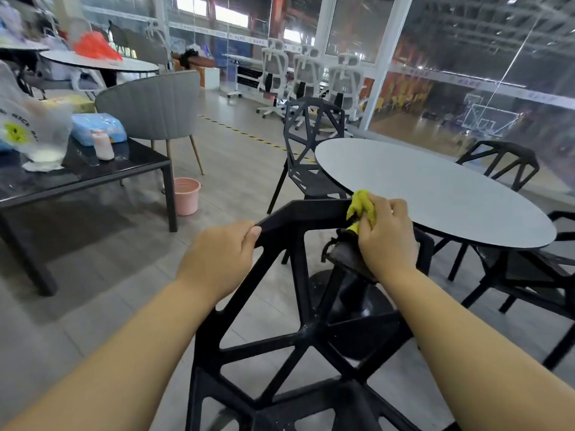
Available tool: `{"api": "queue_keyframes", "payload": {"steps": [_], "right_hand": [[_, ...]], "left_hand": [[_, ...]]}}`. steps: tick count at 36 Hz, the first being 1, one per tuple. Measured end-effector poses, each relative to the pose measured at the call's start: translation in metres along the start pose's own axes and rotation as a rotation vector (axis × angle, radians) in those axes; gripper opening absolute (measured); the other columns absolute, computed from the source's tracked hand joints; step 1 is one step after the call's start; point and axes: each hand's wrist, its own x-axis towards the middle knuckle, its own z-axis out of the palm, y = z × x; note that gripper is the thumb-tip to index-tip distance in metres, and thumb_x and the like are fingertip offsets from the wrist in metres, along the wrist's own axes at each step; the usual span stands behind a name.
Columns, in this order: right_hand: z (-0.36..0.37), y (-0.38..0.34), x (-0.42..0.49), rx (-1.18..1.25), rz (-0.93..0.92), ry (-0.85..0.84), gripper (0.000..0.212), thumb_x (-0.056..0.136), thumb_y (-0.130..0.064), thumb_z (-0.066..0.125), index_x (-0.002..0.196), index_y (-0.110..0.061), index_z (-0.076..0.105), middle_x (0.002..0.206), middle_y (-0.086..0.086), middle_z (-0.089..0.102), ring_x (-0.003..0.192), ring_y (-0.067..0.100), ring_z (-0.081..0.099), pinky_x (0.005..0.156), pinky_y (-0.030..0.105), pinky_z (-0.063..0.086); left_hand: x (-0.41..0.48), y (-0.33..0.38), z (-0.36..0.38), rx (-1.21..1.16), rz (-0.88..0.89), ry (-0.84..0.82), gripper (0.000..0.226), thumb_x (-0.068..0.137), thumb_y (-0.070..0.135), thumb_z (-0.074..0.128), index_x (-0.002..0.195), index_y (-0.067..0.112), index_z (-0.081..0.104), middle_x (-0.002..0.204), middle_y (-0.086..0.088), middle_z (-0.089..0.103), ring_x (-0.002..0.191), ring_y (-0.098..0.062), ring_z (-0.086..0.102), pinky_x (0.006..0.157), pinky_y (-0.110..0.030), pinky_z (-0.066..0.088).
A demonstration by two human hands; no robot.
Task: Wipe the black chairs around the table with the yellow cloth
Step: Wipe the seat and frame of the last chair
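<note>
Closest in, the nearest black chair [298, 269] shows its open, faceted backrest. The left hand [221, 256] curls over the left corner of its top rail with the thumb hooked on the edge, most likely to steady the frame against the rubbing. At the rail's right corner, the right hand [385, 234] closes its fingers round the bunched yellow cloth [362, 206] and presses it onto the bar. Wadding it this way probably gives a firm pad for the narrow edges. Under that wrist sits a dark pouch-like object [342, 255] with a cord; what it is cannot be told. The chair is drawn up to the round table [435, 194], whose pale top has a black rim. Three matching seats ring it, a left black chair [311, 132], a right black chair [535, 275] and a far black chair [504, 160], and I judge these untouched for now. To the left, a pink bucket [186, 195] stands on the floor beside a black side table [93, 178], probably handy for rinsing. On that table are a blue soft pack [99, 126], a pinkish bottle [103, 146] and a clear plastic bag [28, 126]. The bag is printed with a yellow smiley and the letters "NICE D…", with the rest unreadable. Beyond are a grey upholstered chair [152, 104], yellow-black floor tape [249, 135] and white office chairs [275, 70]. The banners on the glass are too blurred to read.
</note>
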Motion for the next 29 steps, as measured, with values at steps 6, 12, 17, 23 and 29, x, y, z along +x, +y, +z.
{"api": "queue_keyframes", "payload": {"steps": [6,12,17,23,29], "right_hand": [[-0.006,0.015,0.000,-0.106,0.031,-0.005,0.035,0.089,-0.015,0.053,0.125,-0.011,0.055,0.115,0.019,0.047,0.095,0.042,0.049,0.068,0.041,0.040],[0.004,-0.040,0.000,-0.083,-0.125,-0.034,0.029,0.088,-0.017,0.050,0.117,-0.018,0.056,0.112,0.013,0.047,0.096,0.036,0.044,0.068,0.041,0.040],[0.000,-0.013,0.006,-0.117,-0.336,-0.037,0.032,0.076,-0.011,0.055,0.107,-0.013,0.063,0.095,0.017,0.054,0.070,0.036,0.050,0.048,0.033,0.039],[-0.024,0.067,0.016,-0.276,0.163,-0.032,0.031,0.089,-0.011,0.040,0.115,-0.021,0.054,0.112,0.016,0.044,0.095,0.038,0.045,0.070,0.041,0.038],[-0.031,0.061,0.009,-0.162,0.324,-0.038,0.032,0.090,-0.011,0.038,0.118,-0.014,0.052,0.118,0.019,0.043,0.101,0.040,0.044,0.078,0.040,0.033]], "left_hand": [[0.002,0.018,0.001,0.218,-0.145,-0.041,0.034,0.100,0.035,0.026,0.091,0.018,0.054,0.092,-0.011,0.065,0.075,-0.034,0.050,0.062,-0.034,0.030],[0.025,0.037,0.010,0.208,-0.196,-0.139,0.024,0.100,0.023,0.028,0.089,0.014,0.047,0.094,-0.010,0.057,0.086,-0.034,0.052,0.068,-0.034,0.034],[0.032,0.046,0.019,0.166,-0.176,-0.149,0.029,0.101,0.024,0.028,0.121,0.028,0.048,0.107,-0.004,0.060,0.081,-0.026,0.049,0.067,-0.033,0.034],[0.023,0.046,0.021,0.291,-0.175,-0.078,0.027,0.101,0.028,0.025,0.121,0.032,0.043,0.092,0.004,0.052,0.071,-0.023,0.045,0.061,-0.032,0.030],[0.028,0.057,0.032,0.436,-0.156,-0.083,0.028,0.100,0.026,0.028,0.123,0.020,0.043,0.113,-0.003,0.058,0.094,-0.029,0.058,0.066,-0.032,0.028]]}}
